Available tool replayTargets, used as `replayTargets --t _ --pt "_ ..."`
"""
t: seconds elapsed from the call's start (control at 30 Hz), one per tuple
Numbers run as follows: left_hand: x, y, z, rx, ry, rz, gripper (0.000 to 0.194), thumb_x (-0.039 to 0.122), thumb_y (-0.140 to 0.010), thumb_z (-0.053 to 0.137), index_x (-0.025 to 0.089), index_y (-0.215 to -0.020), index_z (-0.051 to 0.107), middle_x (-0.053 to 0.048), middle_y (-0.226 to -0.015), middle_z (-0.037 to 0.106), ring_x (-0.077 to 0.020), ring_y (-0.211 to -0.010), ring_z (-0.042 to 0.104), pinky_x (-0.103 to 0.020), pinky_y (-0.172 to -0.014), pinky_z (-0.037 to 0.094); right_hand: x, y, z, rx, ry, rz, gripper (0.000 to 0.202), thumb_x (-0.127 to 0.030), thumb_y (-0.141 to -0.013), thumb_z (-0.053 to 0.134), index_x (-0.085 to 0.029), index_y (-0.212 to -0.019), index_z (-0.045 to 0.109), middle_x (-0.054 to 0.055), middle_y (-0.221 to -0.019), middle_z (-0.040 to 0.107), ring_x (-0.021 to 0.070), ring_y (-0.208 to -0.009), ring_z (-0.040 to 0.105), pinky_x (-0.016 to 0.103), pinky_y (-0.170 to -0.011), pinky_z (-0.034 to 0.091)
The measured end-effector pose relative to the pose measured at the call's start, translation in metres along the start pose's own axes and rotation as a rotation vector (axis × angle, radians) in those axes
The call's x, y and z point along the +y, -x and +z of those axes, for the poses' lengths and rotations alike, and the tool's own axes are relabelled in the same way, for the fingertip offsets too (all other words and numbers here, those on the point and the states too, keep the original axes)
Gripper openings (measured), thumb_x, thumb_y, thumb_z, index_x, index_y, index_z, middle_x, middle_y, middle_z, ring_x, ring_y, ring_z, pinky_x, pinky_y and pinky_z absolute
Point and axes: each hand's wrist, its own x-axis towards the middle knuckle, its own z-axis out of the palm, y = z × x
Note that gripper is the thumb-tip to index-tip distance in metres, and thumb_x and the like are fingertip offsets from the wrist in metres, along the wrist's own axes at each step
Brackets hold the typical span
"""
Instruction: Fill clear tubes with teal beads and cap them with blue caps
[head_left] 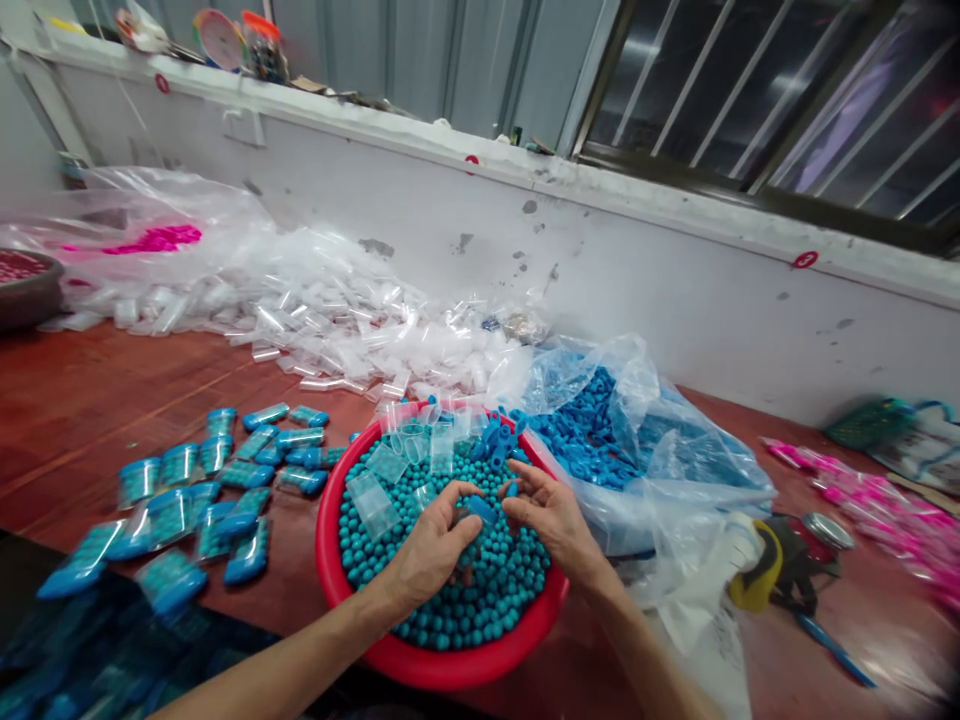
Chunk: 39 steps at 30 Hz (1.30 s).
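A red basin (pixel 326 560) full of teal beads (pixel 472 625) stands in front of me. Over the beads, my left hand (pixel 435 540) is closed round a small clear container (pixel 480 510) with a blue look at its end; my fingers cover much of it. Close to its right, my right hand (pixel 551 515) pinches a small blue cap (pixel 512 489). Empty clear containers (pixel 373 505) lie on the beads at the left and far side. Several loose blue caps (pixel 497 440) sit together at the basin's far right.
Right of the basin is a plastic bag of blue caps (pixel 592 430). Filled blue-capped containers (pixel 240 475) lie at the left. Clear empties (pixel 337 310) are heaped along the wall. Rightward are a yellow-and-black tool (pixel 757 565), a blue pen-like stick (pixel 836 650) and pink pieces (pixel 870 490).
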Motion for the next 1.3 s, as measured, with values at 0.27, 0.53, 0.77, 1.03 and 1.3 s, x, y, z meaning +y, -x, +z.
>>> replayTargets --t 0.27,0.53,0.77,1.03,1.3 --pt "-0.008 0.002 0.005 0.158 -0.061 0.169 0.042 0.023 -0.077 0.046 0.019 -0.118 0.041 0.001 -0.079 0.055 -0.0114 -0.066 0.051 -0.023 -0.065 0.043 0.003 0.027 0.029 -0.201 0.557 -0.228 0.082 -0.035 -0.068 0.064 -0.014 -0.136 0.022 0.015 -0.134 0.034 0.0273 -0.122 0.033 0.041 -0.097 0.034" --pt "-0.001 0.007 0.01 0.127 0.009 0.16 0.029 0.023 -0.074 0.049 0.017 -0.102 0.05 0.002 -0.079 0.055 -0.0116 -0.068 0.048 -0.023 -0.067 0.04 0.008 0.03 0.047 -0.026 0.995 -0.408 0.094 -0.031 -0.062 0.062 -0.011 -0.137 0.008 0.017 -0.103 0.051 0.0291 -0.08 0.058 0.042 -0.061 0.05" --pt "-0.008 0.004 0.021 0.199 -0.001 0.164 0.01 0.025 -0.076 0.047 0.018 -0.082 0.049 0.002 -0.076 0.052 -0.0133 -0.073 0.048 -0.023 -0.069 0.04 0.009 0.034 0.047 -0.045 1.072 -0.372 0.089 -0.038 -0.066 0.058 -0.012 -0.137 0.011 0.016 -0.101 0.05 0.028 -0.078 0.056 0.039 -0.06 0.048" --pt "0.022 0.022 -0.049 0.354 -0.516 0.171 0.034 0.033 -0.08 0.043 0.023 -0.112 0.048 0.003 -0.068 0.056 -0.0126 -0.055 0.049 -0.023 -0.054 0.039 0.004 0.019 0.031 -0.161 0.691 -0.229 0.075 -0.03 -0.076 0.057 -0.022 -0.138 0.015 0.012 -0.121 0.046 0.0152 -0.072 0.057 0.031 -0.07 0.047" --pt "0.05 0.048 -0.137 0.944 -1.217 0.238 0.045 0.032 -0.085 0.034 0.016 -0.127 0.037 -0.01 -0.121 0.051 -0.029 -0.109 0.047 -0.042 -0.089 0.037 -0.009 -0.008 0.055 -0.239 1.063 -0.263 0.043 -0.032 -0.083 0.05 -0.015 -0.122 0.044 0.011 -0.103 0.061 0.0228 -0.094 0.058 0.032 -0.079 0.044"
